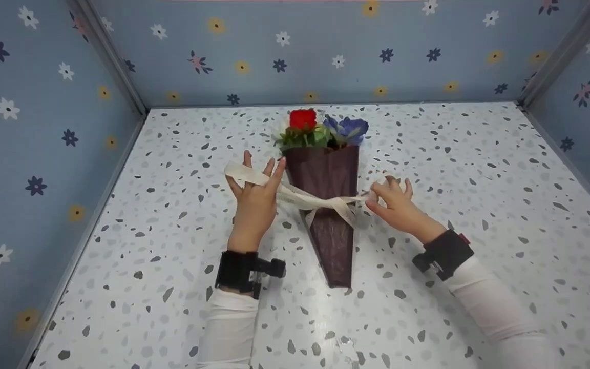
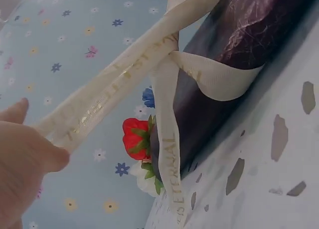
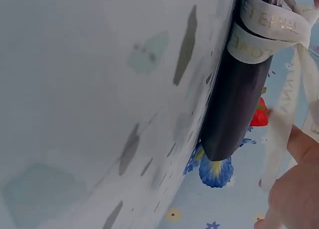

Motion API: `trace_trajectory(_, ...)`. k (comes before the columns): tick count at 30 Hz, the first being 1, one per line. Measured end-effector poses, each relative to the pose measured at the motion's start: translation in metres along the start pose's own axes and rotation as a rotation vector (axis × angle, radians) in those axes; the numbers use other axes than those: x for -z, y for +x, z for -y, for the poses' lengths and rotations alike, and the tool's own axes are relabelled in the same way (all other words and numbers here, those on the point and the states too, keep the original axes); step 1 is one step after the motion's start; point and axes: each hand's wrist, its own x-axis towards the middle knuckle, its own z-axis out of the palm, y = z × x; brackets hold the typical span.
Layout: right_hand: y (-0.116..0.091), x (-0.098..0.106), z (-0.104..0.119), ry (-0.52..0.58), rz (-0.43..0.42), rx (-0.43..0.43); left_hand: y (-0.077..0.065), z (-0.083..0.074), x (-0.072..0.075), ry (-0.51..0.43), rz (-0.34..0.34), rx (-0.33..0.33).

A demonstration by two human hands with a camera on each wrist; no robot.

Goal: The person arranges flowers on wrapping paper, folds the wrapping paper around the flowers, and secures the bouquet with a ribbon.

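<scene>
A bouquet in dark purple wrapping paper (image 1: 330,246) lies on the table, its flowers toward the back wall. A cream ribbon (image 1: 320,204) with gold lettering is wrapped round its middle and crossed or knotted on top, with loose lengths hanging there. To the left of the bouquet, my left hand (image 1: 255,205) holds one length of ribbon between thumb and fingers, its other fingers spread. On the right side, my right hand (image 1: 396,205) pinches another length between thumb and fingertips. The ribbon (image 2: 109,92) looks pulled straight toward the thumb in the left wrist view.
A red flower (image 1: 302,119) and a blue-purple flower (image 1: 347,129) with green leaves stick out of the wrapping. The speckled white table (image 1: 146,230) is bordered by blue flower-patterned panels (image 1: 315,46) at the back and both sides. Each wrist wears a black camera strap (image 1: 448,252).
</scene>
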Motion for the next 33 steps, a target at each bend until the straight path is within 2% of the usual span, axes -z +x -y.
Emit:
trace_trajectory(3, 0.000, 0.001, -0.003, -0.001, 0.002, -0.031, -0.002, 0.002, 0.003, -0.020, 0.016, 0.026)
trace_trajectory(5, 0.000, 0.004, -0.008, 0.106, -0.002, -0.058, -0.002, 0.004, 0.005, -0.096, 0.033, 0.059)
trace_trajectory(8, -0.001, 0.010, -0.016, 0.382, -0.013, -0.131, -0.001, 0.007, 0.007, -0.303, 0.091, 0.142)
trace_trajectory(12, -0.003, 0.017, -0.027, 0.772, -0.066, -0.246, 0.000, 0.011, 0.014, -0.623, 0.138, 0.298)
trace_trajectory(15, -0.004, 0.019, -0.031, 0.979, -0.130, -0.285, 0.001, 0.013, 0.021, -0.787, 0.150, 0.372)
trace_trajectory(18, -0.004, 0.020, -0.032, 1.093, -0.182, -0.308, 0.000, 0.016, 0.027, -0.864, 0.161, 0.395)
trace_trajectory(20, -0.004, 0.020, -0.033, 1.112, -0.212, -0.329, 0.000, 0.017, 0.029, -0.829, 0.172, 0.397)
trace_trajectory(22, -0.005, 0.020, -0.035, 1.072, -0.224, -0.362, -0.001, 0.018, 0.028, -0.717, 0.179, 0.390)
trace_trajectory(23, -0.005, 0.020, -0.035, 1.010, -0.214, -0.385, -0.001, 0.018, 0.027, -0.645, 0.184, 0.385)
trace_trajectory(26, -0.005, 0.021, -0.038, 0.713, -0.097, -0.434, -0.003, 0.018, 0.024, -0.405, 0.215, 0.350)
trace_trajectory(29, -0.005, 0.022, -0.039, 0.373, 0.053, -0.429, -0.004, 0.018, 0.022, -0.239, 0.257, 0.333)
trace_trajectory(31, -0.005, 0.022, -0.039, 0.232, 0.099, -0.420, -0.005, 0.019, 0.020, -0.160, 0.285, 0.341)
trace_trajectory(33, -0.005, 0.023, -0.039, 0.133, 0.095, -0.409, -0.006, 0.021, 0.018, -0.104, 0.298, 0.362)
